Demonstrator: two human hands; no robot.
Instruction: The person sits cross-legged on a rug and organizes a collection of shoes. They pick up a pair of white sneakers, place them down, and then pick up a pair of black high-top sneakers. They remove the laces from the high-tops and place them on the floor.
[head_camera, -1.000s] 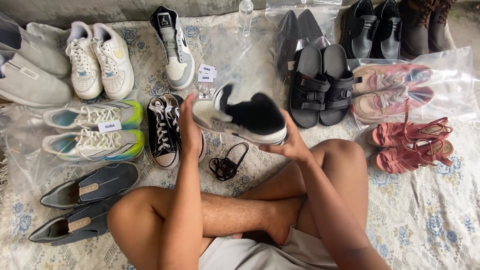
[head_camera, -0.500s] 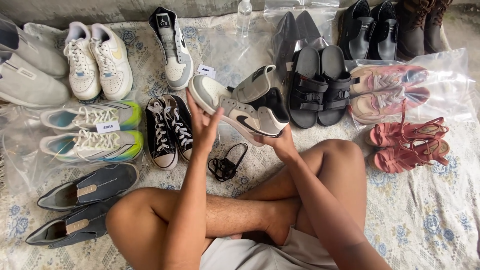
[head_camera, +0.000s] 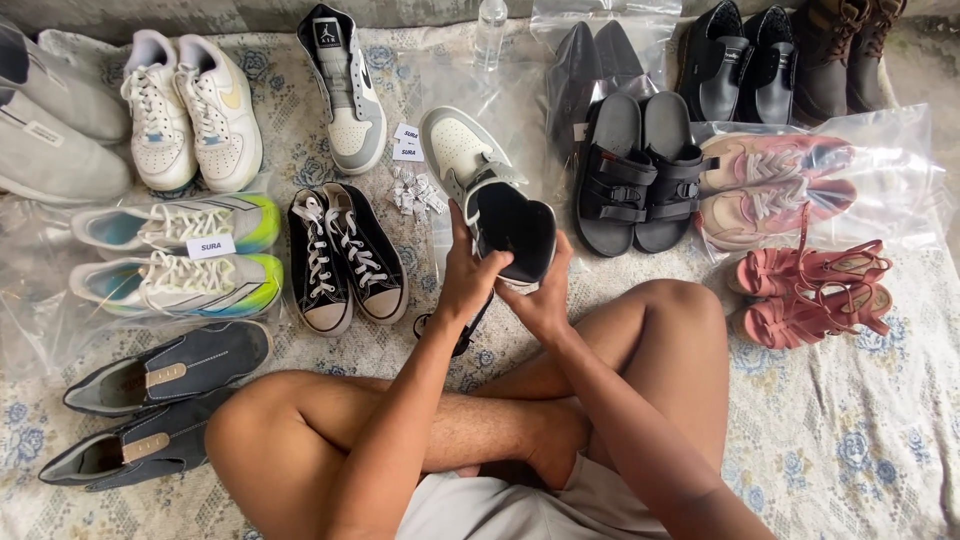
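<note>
Evenly lit by soft daylight, with faint shadows under the shoes. Mild glare on the clear plastic bags (head_camera: 820, 170) near the cloth's right edge. Sharp throughout, slightly stretched at corners.

Black low-top sneakers (head_camera: 345, 255) are sitting beside the neon trainers (head_camera: 180, 255), black sandals (head_camera: 640, 175) and pink strappy sandals (head_camera: 815, 290) lying farther right.

The high-top sneaker (head_camera: 487, 195) held in the hands looks like smooth matt leather, cream and grey, with a black padded collar. Beneath lies a thin printed cloth sheet (head_camera: 860, 450), slightly rumpled. Clear glossy plastic bags (head_camera: 890, 160) wrap several pairs. The far-right black shoes (head_camera: 735, 65) shine like polished leather.
</note>
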